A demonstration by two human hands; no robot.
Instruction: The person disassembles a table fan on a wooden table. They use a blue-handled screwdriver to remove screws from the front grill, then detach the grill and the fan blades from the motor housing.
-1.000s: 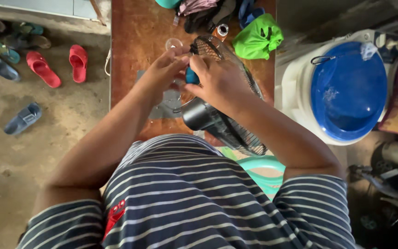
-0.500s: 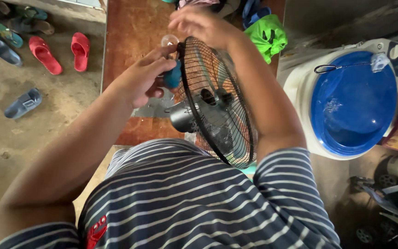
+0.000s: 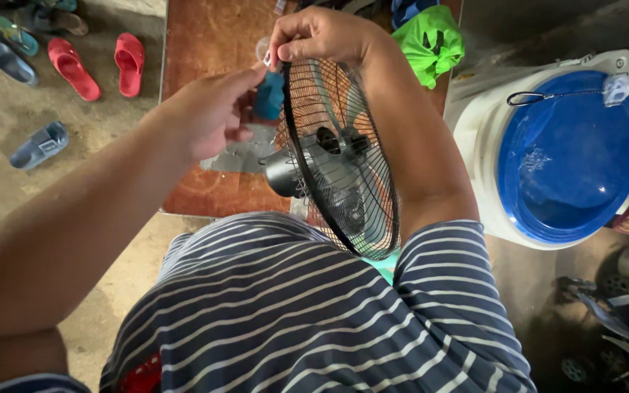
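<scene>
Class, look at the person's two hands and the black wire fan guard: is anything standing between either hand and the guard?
Nothing visible does. The right hand already pinches the top rim of the fan guard. The left hand hovers just left of the rim, its fingers reaching toward the same spot with only open air between.

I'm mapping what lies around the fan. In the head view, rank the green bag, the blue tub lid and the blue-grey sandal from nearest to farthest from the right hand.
From the right hand, which grips the top of the fan guard:
1. Green bag, just to its right on the table.
2. Blue tub lid, farther right and lower.
3. Blue-grey sandal, far left on the floor.
</scene>
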